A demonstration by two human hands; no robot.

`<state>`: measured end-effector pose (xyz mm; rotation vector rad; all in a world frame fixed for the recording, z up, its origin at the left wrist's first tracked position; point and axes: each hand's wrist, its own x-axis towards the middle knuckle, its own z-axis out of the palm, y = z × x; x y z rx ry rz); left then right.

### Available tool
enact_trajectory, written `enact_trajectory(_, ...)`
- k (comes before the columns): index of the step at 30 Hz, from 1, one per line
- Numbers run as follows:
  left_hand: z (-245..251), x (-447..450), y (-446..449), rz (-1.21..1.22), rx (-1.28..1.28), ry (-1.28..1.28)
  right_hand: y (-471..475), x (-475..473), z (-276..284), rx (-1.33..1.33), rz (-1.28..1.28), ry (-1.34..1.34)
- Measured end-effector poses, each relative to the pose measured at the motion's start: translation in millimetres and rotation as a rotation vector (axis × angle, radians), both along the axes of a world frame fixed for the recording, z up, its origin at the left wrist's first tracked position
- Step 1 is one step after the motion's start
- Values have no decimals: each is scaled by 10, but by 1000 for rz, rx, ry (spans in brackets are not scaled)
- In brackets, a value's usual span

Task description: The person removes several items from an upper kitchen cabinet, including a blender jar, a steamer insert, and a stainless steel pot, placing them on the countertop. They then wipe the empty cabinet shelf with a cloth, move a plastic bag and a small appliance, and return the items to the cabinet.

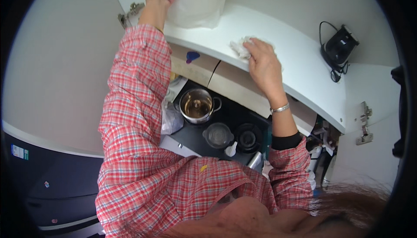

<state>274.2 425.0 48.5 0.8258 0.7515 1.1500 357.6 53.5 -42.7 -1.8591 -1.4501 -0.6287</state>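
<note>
My left hand [158,1] grips the upper left edge of a white plastic bag [198,7], which stands on a white cupboard shelf [247,23]. Something green shows at the bag's mouth, cut off by the picture's top. Farther right, my right hand [265,60] presses a crumpled white cloth [241,47] onto the shelf near its front edge. Part of the cloth is hidden under the fingers. A small black appliance [340,47] with its cord sits at the shelf's right end, apart from both hands.
Below the shelf, a steel pot [196,120] and a glass lid [218,135] lie on a black cooktop [195,134] with a burner [247,137]. Cupboard doors with hinges [365,124] stand open at both sides. A dark refrigerator [65,182] is at lower left.
</note>
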Motion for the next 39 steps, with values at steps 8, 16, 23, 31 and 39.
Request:
enact_trajectory(8, -7, -109, 1, -73, 83, -98, 42, 10, -38, -29, -87, -63)
enact_trajectory(16, -100, -469, -637, -39, 268, -135, 40, 66, -78, -40, -87, -139)
enact_trajectory(23, -1663, -1170, -1701, -119, 519, -284, 8, 170, -113, -111, -75, -86)
enact_trajectory(31, -4764, -2031, -2136, -1, -689, 230, -50, 235, -99, -144, -15, -9)
enact_trajectory(39, -5895, -2248, -2173, -109, -884, 371, -62, 218, -55, -132, 2, -54)
